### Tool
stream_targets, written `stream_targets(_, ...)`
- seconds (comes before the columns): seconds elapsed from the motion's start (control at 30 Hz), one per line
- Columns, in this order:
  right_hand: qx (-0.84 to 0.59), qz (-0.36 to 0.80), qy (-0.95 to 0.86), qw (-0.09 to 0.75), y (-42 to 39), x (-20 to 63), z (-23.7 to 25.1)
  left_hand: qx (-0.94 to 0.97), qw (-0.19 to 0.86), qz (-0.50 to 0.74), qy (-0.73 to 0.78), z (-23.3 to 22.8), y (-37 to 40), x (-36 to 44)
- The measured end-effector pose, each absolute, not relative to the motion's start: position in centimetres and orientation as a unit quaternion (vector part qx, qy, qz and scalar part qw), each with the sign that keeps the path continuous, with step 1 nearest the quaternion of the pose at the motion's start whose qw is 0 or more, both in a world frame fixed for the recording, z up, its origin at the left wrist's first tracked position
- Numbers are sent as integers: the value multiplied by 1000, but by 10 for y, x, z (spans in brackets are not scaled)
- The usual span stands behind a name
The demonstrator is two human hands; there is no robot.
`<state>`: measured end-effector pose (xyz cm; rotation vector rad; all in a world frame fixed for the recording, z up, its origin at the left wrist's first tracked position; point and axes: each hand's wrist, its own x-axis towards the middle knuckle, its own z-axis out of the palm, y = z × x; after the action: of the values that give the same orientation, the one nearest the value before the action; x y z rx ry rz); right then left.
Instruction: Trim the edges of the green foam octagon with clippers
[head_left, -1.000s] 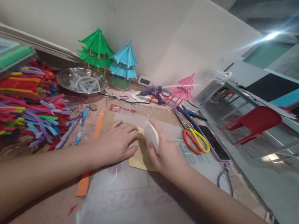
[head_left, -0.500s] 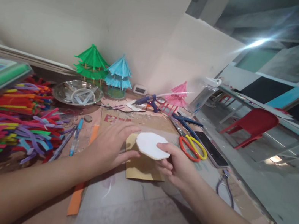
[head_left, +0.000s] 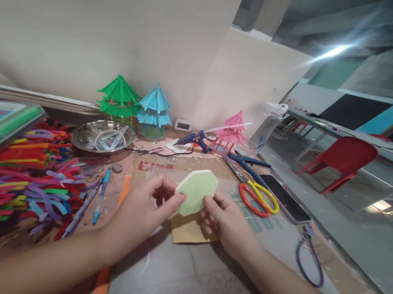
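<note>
Between both hands, raised above the work surface, is a pale green octagonal piece (head_left: 196,192) with a white layer along its upper left edge. My left hand (head_left: 151,200) pinches its left edge between thumb and fingers. From the other side, my right hand (head_left: 223,220) grips the lower right edge, thumb in front and fingers behind. Just below the octagon lies a yellow-brown sheet (head_left: 191,232) on the clear mat (head_left: 172,284), its upper part hidden by the octagon and hands.
Pipe cleaners (head_left: 10,185) pile up at left beside a blue pen (head_left: 101,196) and orange strip (head_left: 102,282). Behind are a metal plate (head_left: 83,142), a glue gun (head_left: 195,141) and green (head_left: 119,95), blue (head_left: 155,107) and pink (head_left: 232,130) paper pagodas. Scissors (head_left: 256,198), a phone (head_left: 284,198) and pliers (head_left: 308,255) lie right.
The octagon has turned from its white face to its pale green face and tilted up. My left hand, fingers spread beside it before, now grips its edge.
</note>
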<state>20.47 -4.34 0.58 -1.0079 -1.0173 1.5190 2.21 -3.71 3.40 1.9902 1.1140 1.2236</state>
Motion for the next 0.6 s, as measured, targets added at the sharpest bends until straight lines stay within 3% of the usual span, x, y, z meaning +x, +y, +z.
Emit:
stream_targets(0.17, -407, 630, -425, 507, -45, 202, 6, 721, 322, 482, 379, 31, -37, 22)
stream_targets(0.43, -457, 514, -494, 531, -49, 202, 8, 716, 275, 489, 416, 36, -31, 16)
stream_targets(0.6, -458, 545, -452, 537, -50, 204, 13, 706, 332, 457, 428, 38, -31, 16)
